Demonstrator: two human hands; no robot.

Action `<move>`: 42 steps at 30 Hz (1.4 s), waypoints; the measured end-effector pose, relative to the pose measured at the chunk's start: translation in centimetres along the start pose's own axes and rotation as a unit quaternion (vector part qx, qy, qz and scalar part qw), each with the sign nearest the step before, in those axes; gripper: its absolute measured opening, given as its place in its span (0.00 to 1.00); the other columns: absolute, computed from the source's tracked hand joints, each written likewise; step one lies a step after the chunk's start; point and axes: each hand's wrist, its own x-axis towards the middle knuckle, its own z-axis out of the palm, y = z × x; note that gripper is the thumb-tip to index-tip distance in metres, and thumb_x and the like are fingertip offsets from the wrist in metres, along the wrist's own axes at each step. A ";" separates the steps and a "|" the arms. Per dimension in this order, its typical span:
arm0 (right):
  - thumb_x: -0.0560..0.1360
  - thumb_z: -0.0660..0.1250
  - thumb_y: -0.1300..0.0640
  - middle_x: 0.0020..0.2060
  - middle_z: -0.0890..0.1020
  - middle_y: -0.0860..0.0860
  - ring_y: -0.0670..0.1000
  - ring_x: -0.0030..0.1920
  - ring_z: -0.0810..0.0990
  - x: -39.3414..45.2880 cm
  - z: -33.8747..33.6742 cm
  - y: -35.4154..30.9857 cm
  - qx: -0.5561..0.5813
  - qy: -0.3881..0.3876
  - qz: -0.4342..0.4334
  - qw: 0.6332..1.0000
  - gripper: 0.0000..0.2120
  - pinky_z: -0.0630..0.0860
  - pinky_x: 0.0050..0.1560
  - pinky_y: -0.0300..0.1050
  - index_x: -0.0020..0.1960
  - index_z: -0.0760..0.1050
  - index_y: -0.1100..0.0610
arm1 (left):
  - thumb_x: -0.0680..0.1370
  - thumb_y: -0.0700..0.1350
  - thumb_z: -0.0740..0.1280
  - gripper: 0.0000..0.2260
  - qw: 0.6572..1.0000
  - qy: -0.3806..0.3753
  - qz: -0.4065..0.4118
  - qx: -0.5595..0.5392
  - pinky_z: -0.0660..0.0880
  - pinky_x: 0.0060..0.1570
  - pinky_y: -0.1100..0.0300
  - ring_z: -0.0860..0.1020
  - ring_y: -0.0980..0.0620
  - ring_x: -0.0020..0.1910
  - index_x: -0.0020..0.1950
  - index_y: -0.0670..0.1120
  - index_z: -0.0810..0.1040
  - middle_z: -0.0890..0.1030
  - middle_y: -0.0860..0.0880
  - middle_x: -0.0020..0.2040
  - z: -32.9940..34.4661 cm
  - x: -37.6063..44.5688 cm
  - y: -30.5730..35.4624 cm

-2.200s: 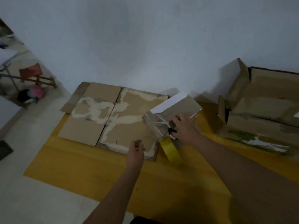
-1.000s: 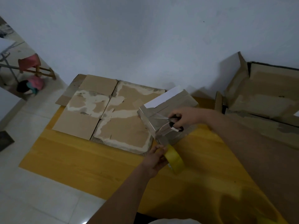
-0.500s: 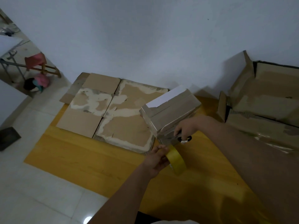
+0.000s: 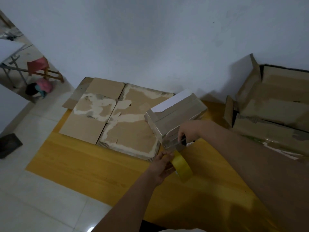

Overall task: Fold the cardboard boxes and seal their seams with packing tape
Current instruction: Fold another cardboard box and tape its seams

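A small folded cardboard box (image 4: 175,118) with shiny tape on it stands on the yellow table (image 4: 93,169). My left hand (image 4: 163,164) grips a yellow roll of packing tape (image 4: 182,169) just below the box's near corner, and a strip of tape runs from the roll up to the box. My right hand (image 4: 188,131) holds black-handled scissors (image 4: 183,142) at the box's near end, by that strip. The blades are hard to make out.
Flattened cardboard sheets (image 4: 113,114) lie on the table left of the box. Larger open boxes (image 4: 274,104) stand at the right against the white wall. A red stool (image 4: 40,67) is on the tiled floor far left.
My right hand with the scissors came down from the box's top to its near lower end. My left hand took hold of the tape roll and keeps it under the box.
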 end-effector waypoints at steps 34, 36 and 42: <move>0.77 0.67 0.60 0.56 0.74 0.50 0.52 0.51 0.75 -4.1 16.2 -4.6 0.477 0.098 0.201 0.850 0.21 0.69 0.46 0.45 0.69 0.70 0.51 | 0.80 0.35 0.60 0.04 0.783 0.207 0.103 0.578 0.69 0.43 0.50 0.65 0.48 0.36 0.50 0.42 0.65 0.66 0.39 0.61 -15.7 1.6 -0.4; 0.78 0.68 0.57 0.65 0.73 0.55 0.55 0.54 0.75 -3.6 17.9 -4.5 0.459 0.111 0.249 0.845 0.25 0.69 0.45 0.45 0.72 0.65 0.52 | 0.80 0.37 0.60 0.03 0.808 0.217 0.100 0.539 0.70 0.43 0.51 0.68 0.48 0.37 0.53 0.41 0.68 0.66 0.39 0.62 -15.9 1.6 0.8; 0.81 0.62 0.60 0.66 0.72 0.60 0.54 0.45 0.73 -1.1 19.9 -5.2 0.379 0.158 0.338 0.847 0.26 0.69 0.37 0.42 0.76 0.58 0.62 | 0.81 0.42 0.64 0.06 0.826 0.148 0.194 0.508 0.78 0.50 0.45 0.78 0.44 0.49 0.56 0.48 0.72 0.71 0.44 0.60 -15.2 1.1 6.5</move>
